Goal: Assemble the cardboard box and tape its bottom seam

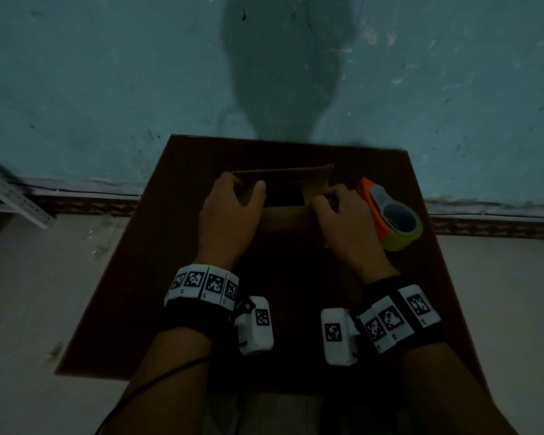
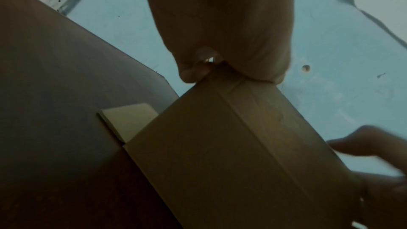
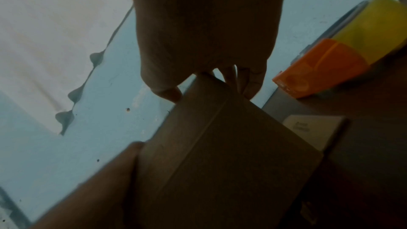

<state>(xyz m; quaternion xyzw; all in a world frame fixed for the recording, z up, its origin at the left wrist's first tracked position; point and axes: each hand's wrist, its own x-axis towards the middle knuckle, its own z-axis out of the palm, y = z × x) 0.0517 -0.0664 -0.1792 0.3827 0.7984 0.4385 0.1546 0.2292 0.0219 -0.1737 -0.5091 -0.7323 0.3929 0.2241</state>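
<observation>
Dim room, teal wall [image 1: 107, 73] behind a dark brown tabletop [image 1: 176, 277]. Cardboard box [image 1: 288, 221] stands near the tabletop's far edge, open on top, flaps up. Left hand [image 1: 230, 215] pinches the box's left top edge, thumb and fingers curled over the cardboard. Right hand [image 1: 346, 221] pinches the right top edge the same way, fingers [image 3: 253, 83] folded over the rim. Lower side flaps lie out flat on the tabletop. Tape dispenser [image 1: 390, 215], orange with a yellow roll, sits just beside the right hand, near the tabletop's right edge.

Bare room, stained teal wall [image 1: 107, 73], slotted metal shelving [image 1: 10, 199], small table [image 1: 176, 246]
</observation>
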